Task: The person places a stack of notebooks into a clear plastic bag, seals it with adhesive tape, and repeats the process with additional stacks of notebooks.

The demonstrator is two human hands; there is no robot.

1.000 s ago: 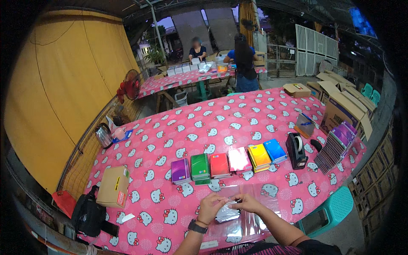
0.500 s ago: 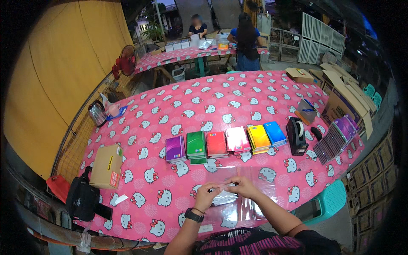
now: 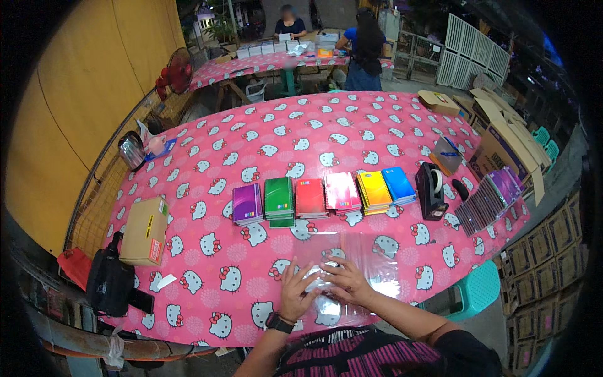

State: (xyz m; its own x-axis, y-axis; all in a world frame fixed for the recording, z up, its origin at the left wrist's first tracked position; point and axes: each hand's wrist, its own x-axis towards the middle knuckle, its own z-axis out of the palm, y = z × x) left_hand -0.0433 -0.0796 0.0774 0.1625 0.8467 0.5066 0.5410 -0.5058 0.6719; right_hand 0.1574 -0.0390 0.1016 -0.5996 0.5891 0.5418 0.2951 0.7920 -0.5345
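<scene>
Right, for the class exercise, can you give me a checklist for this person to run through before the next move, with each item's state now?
1. Left hand and right hand at the clear plastic: ok.
2. Plastic clear of the notebook stacks: ok, it lies nearer the person.
3. Six stacks in a row: ok, from purple at left to blue at right.
4. Green stack squared up: not ok, a lower book juts toward the person.
5. Tape dispenser upright: ok, right of blue.
6. Plastic free of creases: cannot tell, glare covers parts.
</scene>
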